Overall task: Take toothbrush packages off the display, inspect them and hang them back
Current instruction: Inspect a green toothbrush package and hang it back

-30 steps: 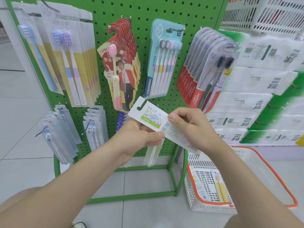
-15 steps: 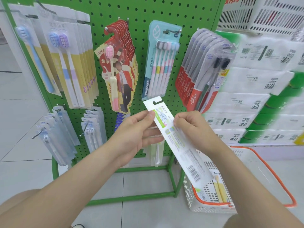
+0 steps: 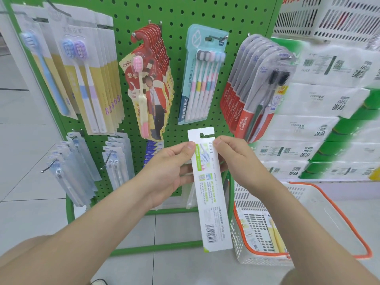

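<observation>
package: white toothbrush package (image 3: 209, 188), printed back facing the camera, hang slot up, barcode at the low end, nearly upright with the bottom leaning slightly right
package place: held in the air in front of the lower pegboard, off the hooks, just below the YIBAO pack; low end overlaps the basket's near-left corner in view
left hand: left hand (image 3: 166, 171) pinches the package's left edge near the top, thumb tip on the front, the other fingers behind the card and mostly hidden
right hand: right hand (image 3: 236, 161) pinches the right edge at the same height, thumb tip on the front, fingers curled behind
display: green pegboard display (image 3: 144, 17) on a green tube frame, right behind the package
hanging top row: yellow-backed packs (image 3: 92, 79) left, red canban packs (image 3: 150, 85), YIBAO pack (image 3: 201, 75), Colgate packs (image 3: 253, 89) right
hanging low left: clear blister packs (image 3: 67, 167) on two hooks
basket: white basket (image 3: 308, 212), orange rim, on the floor near right, some packs inside
far right: stacked tissue packs (image 3: 318, 120)
</observation>
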